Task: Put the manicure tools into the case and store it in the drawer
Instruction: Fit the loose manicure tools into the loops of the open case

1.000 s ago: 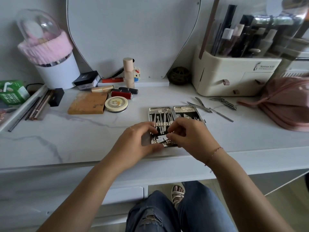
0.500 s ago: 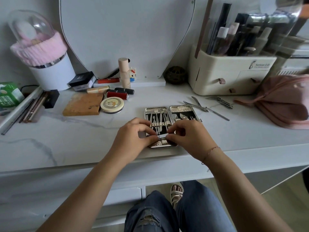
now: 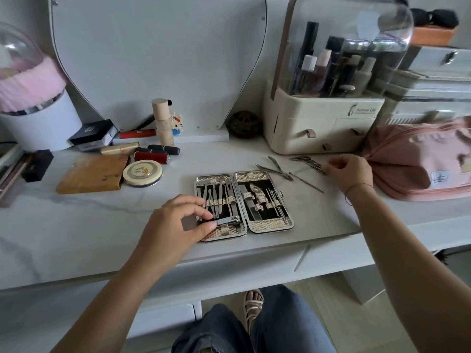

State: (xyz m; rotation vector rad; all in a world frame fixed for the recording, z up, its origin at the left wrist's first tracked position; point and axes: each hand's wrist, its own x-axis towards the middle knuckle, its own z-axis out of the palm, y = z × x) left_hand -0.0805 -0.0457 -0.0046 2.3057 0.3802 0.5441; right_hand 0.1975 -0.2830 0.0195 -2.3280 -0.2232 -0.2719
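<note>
Left hand [image 3: 178, 221] was curled over the near-left corner of the case [image 3: 270, 176]. Its thumb and forefinger were pinching the end of the nail clipper [image 3: 228, 220], which lay crosswise along the bottom of the case's left half, about 3 o'clock from that hand. The case itself sat open flat on the table [image 3: 76, 225] near the front edge, both halves lined with tools tucked under straps.

Right hand [image 3: 349, 171] was out at roughly 2 o'clock from the case, fingers loosely curled with the tips right at the end of a small bunch of loose tools [image 3: 307, 160]. Honestly couldn't tell if it had hold of one or was only touching them.

Between that bunch and the case, at the case's 1 o'clock, lay a cuticle nipper [image 3: 279, 169] and a thin probe [image 3: 307, 182], both loose on the table and apart from the case. A pink pouch [image 3: 413, 169] sat just beside the right hand at its 3 o'clock, and a cream organizer [image 3: 318, 123] with a clear lid stood at its 12 o'clock.

Over at the case's 10 o'clock were a round compact [image 3: 142, 171], a brown palette [image 3: 91, 173] right beside it, and a red lipstick [image 3: 151, 157] behind them.
</note>
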